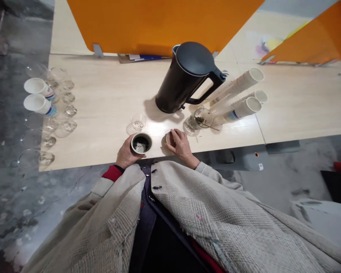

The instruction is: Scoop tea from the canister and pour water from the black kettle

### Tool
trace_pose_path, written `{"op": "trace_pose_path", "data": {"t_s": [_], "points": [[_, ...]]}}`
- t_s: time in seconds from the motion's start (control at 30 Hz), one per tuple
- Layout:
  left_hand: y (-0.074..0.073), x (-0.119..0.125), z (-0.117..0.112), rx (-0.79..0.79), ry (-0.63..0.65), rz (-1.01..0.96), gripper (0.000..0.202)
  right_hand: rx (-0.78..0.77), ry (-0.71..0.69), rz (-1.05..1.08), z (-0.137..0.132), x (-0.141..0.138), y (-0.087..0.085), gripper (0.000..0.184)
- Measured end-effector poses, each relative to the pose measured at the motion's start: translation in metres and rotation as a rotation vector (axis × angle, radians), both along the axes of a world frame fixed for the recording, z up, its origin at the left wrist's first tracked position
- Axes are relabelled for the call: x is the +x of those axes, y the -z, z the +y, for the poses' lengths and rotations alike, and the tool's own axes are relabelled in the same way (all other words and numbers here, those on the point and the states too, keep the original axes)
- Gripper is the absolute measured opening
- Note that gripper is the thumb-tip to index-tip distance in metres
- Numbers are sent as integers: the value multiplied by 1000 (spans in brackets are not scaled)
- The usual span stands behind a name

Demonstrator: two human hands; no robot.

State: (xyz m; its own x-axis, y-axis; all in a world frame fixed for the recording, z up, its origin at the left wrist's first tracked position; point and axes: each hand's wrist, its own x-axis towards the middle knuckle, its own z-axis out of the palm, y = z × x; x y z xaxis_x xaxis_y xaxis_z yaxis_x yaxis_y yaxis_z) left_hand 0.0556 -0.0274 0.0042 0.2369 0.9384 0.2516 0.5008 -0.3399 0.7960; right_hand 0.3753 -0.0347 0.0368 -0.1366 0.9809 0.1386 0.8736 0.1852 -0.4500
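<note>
No writing is readable (the paper cups (pixel 39 94) show only blue bands), while the left hand (pixel 125 153) wraps a white cup (pixel 141 143) at the table's (pixel 102 98) near edge and the right hand (pixel 182 143) curls over a small lid (pixel 168 138) beside it.

matt black kettle (pixel 184 77), pale wood-grain table (pixel 108 94), rough woven coat (pixel 187 212)

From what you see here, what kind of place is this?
Probably an office desk used as a tea corner: orange partition screens stand on the pale table, with a black electric kettle and stacks of paper cups.
</note>
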Motion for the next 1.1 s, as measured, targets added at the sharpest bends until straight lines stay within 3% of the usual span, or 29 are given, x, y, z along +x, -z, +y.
{"op": "trace_pose_path", "data": {"t_s": [0.1,0.23,0.37,0.53,0.83,1.0,1.1], "points": [[-1,-1,1,-29,15,0,108,108,-89,98,4,-23,-32,76],[0,-1,1,-51,27,-10,104,123,-379,146,15,-73,-66,82],[9,-2,0,-32,21,-6,97,50,-516,81,24,-110,-60,82],[20,-5,-1,-29,18,72,91,-19,-519,-9,24,-123,-45,84],[27,-7,0,4,40,79,98,-83,-495,-164,21,-137,-53,98],[23,-7,1,49,88,80,105,-66,-499,-74,22,-125,-54,92],[20,-7,1,93,143,60,110,-12,-472,5,19,-99,-69,95]]}}
